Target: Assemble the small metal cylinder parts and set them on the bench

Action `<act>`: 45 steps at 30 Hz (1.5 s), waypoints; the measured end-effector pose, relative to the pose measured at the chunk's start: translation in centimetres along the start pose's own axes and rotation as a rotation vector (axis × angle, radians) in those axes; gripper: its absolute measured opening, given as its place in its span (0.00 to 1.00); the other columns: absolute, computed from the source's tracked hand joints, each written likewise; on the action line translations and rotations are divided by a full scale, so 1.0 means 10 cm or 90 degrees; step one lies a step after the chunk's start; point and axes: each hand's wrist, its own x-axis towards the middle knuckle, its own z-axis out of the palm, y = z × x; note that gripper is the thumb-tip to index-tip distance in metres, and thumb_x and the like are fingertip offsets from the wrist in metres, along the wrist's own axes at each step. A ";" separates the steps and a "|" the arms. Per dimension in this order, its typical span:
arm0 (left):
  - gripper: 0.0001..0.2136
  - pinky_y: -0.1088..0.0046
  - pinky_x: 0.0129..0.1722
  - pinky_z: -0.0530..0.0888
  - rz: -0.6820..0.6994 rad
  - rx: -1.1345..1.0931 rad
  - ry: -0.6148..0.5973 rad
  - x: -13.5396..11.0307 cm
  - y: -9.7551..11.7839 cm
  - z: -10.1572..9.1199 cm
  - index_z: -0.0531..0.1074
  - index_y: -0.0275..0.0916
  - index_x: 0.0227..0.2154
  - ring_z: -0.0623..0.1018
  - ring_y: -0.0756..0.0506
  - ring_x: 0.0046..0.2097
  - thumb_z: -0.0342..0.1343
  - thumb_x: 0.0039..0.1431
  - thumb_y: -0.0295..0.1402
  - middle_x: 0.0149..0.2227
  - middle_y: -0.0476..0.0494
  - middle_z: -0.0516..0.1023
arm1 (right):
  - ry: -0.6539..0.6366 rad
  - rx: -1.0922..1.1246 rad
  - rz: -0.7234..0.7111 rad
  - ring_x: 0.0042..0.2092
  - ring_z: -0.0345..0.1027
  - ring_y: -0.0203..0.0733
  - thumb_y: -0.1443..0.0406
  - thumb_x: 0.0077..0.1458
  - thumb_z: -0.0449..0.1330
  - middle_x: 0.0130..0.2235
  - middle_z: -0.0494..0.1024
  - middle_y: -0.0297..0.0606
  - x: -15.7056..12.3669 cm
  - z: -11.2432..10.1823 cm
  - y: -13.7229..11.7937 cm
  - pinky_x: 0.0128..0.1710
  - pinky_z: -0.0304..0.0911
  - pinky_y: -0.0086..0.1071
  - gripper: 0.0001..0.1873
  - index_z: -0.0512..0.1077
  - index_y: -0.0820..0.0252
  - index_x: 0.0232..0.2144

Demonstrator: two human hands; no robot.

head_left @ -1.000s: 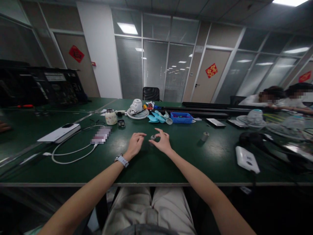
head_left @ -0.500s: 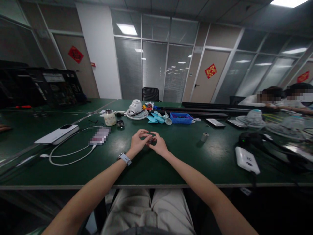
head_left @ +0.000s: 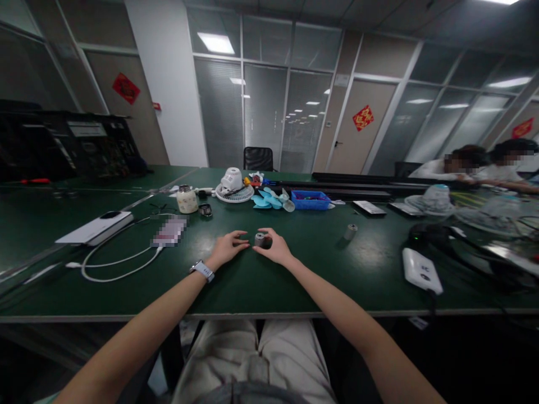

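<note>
A small grey metal cylinder (head_left: 260, 240), which looks like a small motor, stands upright on the green table in front of me. My right hand (head_left: 274, 247) curves around it from the right, thumb in front and fingers behind, apparently gripping it. Just left of the cylinder, my left hand (head_left: 228, 247) is empty, with thumb and fingers spread apart. A second, similar grey cylinder (head_left: 350, 232) stands farther right, away from both hands.
Behind my hands are blue fan blades (head_left: 269, 198), a blue tray (head_left: 310, 201) of small parts, a white fan body (head_left: 232, 180) and a jar (head_left: 187, 200). A cabled phone (head_left: 169, 230) lies left. A white device (head_left: 421, 270) lies right. Two people sit far right.
My left hand has moved left, away from the cylinder, and its fingers have come apart. My right hand stays at the cylinder, which now shows more clearly. The view has shifted slightly.
</note>
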 end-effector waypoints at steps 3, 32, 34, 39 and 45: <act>0.26 0.62 0.53 0.68 0.000 0.012 -0.006 -0.02 0.06 -0.02 0.69 0.42 0.51 0.75 0.40 0.53 0.62 0.48 0.42 0.39 0.42 0.82 | -0.024 -0.076 0.020 0.41 0.70 0.43 0.53 0.42 0.68 0.38 0.77 0.39 0.01 0.02 0.06 0.42 0.65 0.36 0.25 0.73 0.58 0.42; 0.18 0.67 0.41 0.71 -0.064 0.028 0.180 -0.01 0.13 -0.04 0.71 0.38 0.43 0.78 0.42 0.42 0.41 0.62 0.42 0.40 0.41 0.81 | 0.352 -0.334 0.266 0.49 0.68 0.54 0.60 0.57 0.52 0.64 0.50 0.55 0.12 -0.84 0.64 0.44 0.65 0.42 0.36 0.47 0.60 0.66; 0.17 0.67 0.42 0.71 -0.050 0.038 0.199 0.00 0.10 -0.04 0.73 0.39 0.40 0.78 0.43 0.41 0.40 0.60 0.37 0.39 0.42 0.81 | 0.201 -0.280 0.114 0.45 0.70 0.48 0.56 0.59 0.52 0.59 0.59 0.47 0.11 -0.54 0.37 0.43 0.66 0.40 0.27 0.62 0.54 0.60; 0.17 0.69 0.40 0.70 -0.029 0.076 0.198 0.01 0.07 -0.05 0.74 0.41 0.28 0.77 0.43 0.38 0.39 0.56 0.33 0.34 0.44 0.80 | 0.017 -0.187 -0.060 0.49 0.65 0.46 0.50 0.55 0.59 0.51 0.69 0.41 0.12 0.20 -0.16 0.49 0.62 0.41 0.19 0.76 0.48 0.46; 0.16 0.70 0.38 0.70 -0.028 0.082 0.201 0.00 0.09 -0.05 0.74 0.42 0.27 0.77 0.43 0.37 0.39 0.54 0.34 0.33 0.44 0.80 | -0.024 -0.235 -0.065 0.52 0.61 0.49 0.56 0.54 0.63 0.47 0.75 0.37 0.14 0.36 -0.19 0.47 0.60 0.44 0.08 0.79 0.46 0.37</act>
